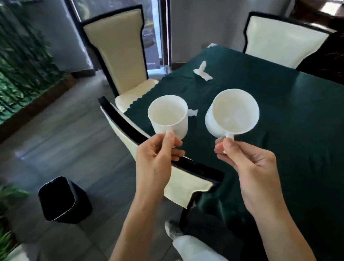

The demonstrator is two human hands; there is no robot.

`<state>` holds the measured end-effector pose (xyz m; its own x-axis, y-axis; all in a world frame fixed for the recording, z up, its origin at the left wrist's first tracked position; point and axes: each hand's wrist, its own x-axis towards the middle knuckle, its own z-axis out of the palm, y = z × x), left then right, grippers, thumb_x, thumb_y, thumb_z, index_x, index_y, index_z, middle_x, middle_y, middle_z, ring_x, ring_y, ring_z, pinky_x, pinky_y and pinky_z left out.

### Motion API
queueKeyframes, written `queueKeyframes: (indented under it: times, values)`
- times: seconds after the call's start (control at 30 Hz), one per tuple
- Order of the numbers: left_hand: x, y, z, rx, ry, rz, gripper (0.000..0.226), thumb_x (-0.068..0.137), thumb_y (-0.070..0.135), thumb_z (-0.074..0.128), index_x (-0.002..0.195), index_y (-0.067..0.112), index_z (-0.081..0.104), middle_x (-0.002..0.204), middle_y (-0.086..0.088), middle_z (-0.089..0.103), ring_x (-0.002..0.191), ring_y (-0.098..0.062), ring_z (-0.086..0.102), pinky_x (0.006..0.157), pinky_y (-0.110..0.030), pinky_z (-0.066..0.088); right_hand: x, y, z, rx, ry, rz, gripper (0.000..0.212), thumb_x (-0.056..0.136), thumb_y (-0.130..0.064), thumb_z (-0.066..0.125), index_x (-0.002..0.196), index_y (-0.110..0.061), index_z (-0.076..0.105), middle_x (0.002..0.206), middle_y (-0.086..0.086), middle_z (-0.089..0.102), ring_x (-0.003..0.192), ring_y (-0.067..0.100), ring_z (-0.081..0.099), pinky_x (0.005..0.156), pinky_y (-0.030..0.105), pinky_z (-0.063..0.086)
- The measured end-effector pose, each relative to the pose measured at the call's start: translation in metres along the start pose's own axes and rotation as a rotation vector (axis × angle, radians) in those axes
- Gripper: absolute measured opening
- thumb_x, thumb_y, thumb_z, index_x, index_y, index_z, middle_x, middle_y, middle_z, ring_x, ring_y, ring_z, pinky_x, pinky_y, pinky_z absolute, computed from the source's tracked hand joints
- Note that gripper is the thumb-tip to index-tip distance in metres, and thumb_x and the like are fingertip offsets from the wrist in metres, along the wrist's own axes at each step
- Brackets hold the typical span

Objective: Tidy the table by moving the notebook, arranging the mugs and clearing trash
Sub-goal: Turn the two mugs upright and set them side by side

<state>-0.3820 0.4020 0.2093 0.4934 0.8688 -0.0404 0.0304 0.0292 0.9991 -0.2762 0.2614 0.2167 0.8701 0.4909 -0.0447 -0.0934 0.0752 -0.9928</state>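
White china filled both hands. The left hand (156,153) pinched the handle of one mug (168,118), its grip pressed together on it, the mug held upright in the air above the near chair (170,166). The right hand (251,164) pinched the handle of the other mug (232,113) the same way, that mug tilted with its empty inside facing the camera, above the green tabletop (316,136). A black bin (63,200) stood on the floor to the left. Just behind the left mug lay a scrap of paper (193,112) on the tabletop, and further off a crumpled tissue (202,71).
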Motion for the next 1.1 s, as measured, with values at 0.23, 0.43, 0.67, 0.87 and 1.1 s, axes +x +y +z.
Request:
queueKeyframes:
  times: [0.23,0.43,0.67,0.87,1.1]
  values:
    - [0.085,-0.006,-0.039,0.019,0.034,0.001,0.034,0.104,0.021,0.057,0.079,0.008,0.076,0.073,-0.004,0.076,0.068,-0.022,0.076,0.068,-0.034,0.058,0.056,0.019,0.073,-0.031,-0.052,0.045,0.022,0.099,-0.017,0.065,0.091,-0.004,0.081,0.09,0.006,0.082,0.095,0.017,0.078,0.098,0.044,0.059]
    - [0.172,0.004,-0.055,0.069,-0.018,-0.026,0.035,0.105,0.023,0.056,0.08,0.007,0.076,0.074,-0.003,0.076,0.066,-0.019,0.076,0.067,-0.029,0.059,0.119,0.024,0.135,0.003,-0.047,0.081,0.022,0.098,-0.02,0.066,0.09,-0.007,0.082,0.092,0.004,0.082,0.096,0.018,0.078,0.1,0.045,0.057]
    - [0.253,0.008,-0.072,0.151,-0.102,-0.065,0.036,0.105,0.024,0.057,0.078,0.009,0.076,0.078,-0.002,0.077,0.068,-0.02,0.077,0.067,-0.029,0.059,0.178,0.036,0.184,-0.009,-0.049,0.113,0.024,0.097,-0.021,0.066,0.087,-0.006,0.082,0.094,0.007,0.082,0.095,0.022,0.077,0.098,0.047,0.058]
    - [0.321,-0.006,-0.089,0.1,-0.209,-0.209,0.036,0.104,0.022,0.058,0.077,0.006,0.076,0.078,-0.006,0.077,0.065,-0.02,0.074,0.062,-0.028,0.056,0.206,0.058,0.207,-0.049,0.011,0.205,0.023,0.097,-0.022,0.067,0.086,-0.01,0.083,0.09,0.006,0.082,0.09,0.022,0.078,0.093,0.042,0.06]
    - [0.409,-0.033,-0.105,0.135,-0.433,-0.336,0.033,0.103,0.019,0.059,0.08,0.001,0.074,0.079,-0.007,0.075,0.063,-0.017,0.075,0.059,-0.024,0.057,0.232,0.083,0.246,-0.058,0.106,0.338,0.027,0.098,-0.021,0.066,0.081,-0.009,0.083,0.09,0.01,0.08,0.095,0.028,0.076,0.089,0.038,0.063]
